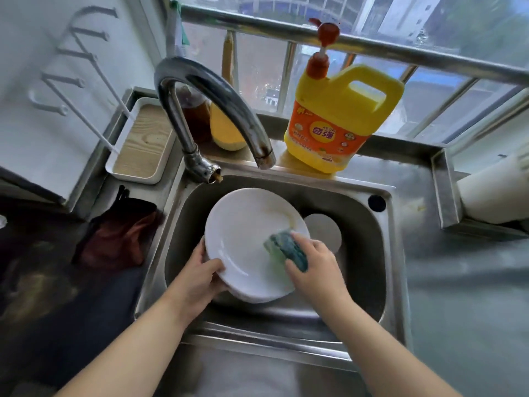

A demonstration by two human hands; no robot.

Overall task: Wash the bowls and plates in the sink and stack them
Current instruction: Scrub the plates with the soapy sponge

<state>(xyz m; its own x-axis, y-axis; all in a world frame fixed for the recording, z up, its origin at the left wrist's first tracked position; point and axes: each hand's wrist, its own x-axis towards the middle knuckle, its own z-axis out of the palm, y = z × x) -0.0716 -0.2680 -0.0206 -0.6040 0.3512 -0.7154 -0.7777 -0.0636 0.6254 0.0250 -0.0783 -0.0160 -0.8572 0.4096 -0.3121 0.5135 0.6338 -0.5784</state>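
Plate (246,239) of white glazed ware sits tilted over the sink (369,270), its face turned up toward the camera, with what looks like a second plate nested beneath its lower edge. The left hand (200,275) grips its lower-left rim, thumb curled over the face and fingers hidden behind. The right hand (310,263) closes round a blue-green sponge (286,249) and presses it against the plate's right side, near a faint yellowish smear by the upper rim. Another white dish (326,232) lies in the basin just behind, partly covered. I judge the plate stiff, fairly heavy for its size, breakable against steel, and slippery once wet and soapy; the rim is the sound place to hold, thumb on top and fingers under, as the left hand does, with the sponge's push met from behind. The faucet (206,96) arches above with no water visibly running. A yellow detergent jug (340,121) with a red pump stands on the ledge behind the sink, beside the window bars, and a dark cloth (120,236) lies left of the basin
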